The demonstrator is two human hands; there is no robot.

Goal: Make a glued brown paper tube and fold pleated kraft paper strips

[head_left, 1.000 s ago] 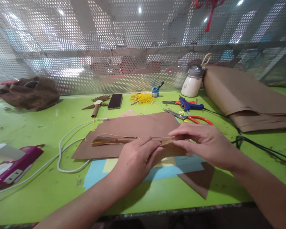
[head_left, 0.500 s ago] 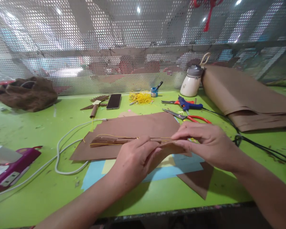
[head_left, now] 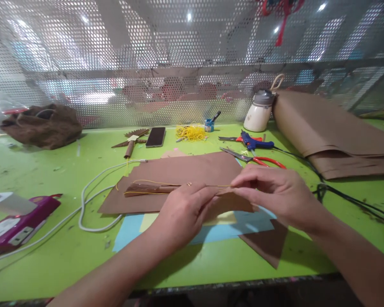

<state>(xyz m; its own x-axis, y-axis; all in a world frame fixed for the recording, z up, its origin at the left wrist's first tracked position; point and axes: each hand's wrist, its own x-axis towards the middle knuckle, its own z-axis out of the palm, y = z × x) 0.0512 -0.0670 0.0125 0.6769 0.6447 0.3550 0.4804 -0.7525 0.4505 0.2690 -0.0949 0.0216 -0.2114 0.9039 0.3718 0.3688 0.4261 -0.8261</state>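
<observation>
A flattened brown paper roll [head_left: 145,189], frayed at its left end, lies along a brown paper sheet [head_left: 192,167]. Thin yellow string [head_left: 156,183] runs beside the roll. My left hand [head_left: 187,209] is closed over the roll's right part, thumb below and fingers on top. Just to its right, my right hand [head_left: 272,192] pinches the string's far end between thumb and fingertips, close to the sheet's front edge. Whether paper is also in that pinch is hidden. Under the brown sheet lie light blue paper [head_left: 131,230] and another brown piece [head_left: 269,245].
Scissors [head_left: 269,162], a blue glue gun [head_left: 257,143] and a white bottle [head_left: 257,115] stand beyond my right hand. Folded brown paper [head_left: 336,128] lies right. Behind are yellow string scraps [head_left: 192,133], a phone [head_left: 155,137] and a paper piece [head_left: 132,140]. A purple power strip [head_left: 25,221] sits left.
The whole view has shifted slightly, so everything appears a little further right. Both hands keep nearly the same grip and place on the roll and string.
</observation>
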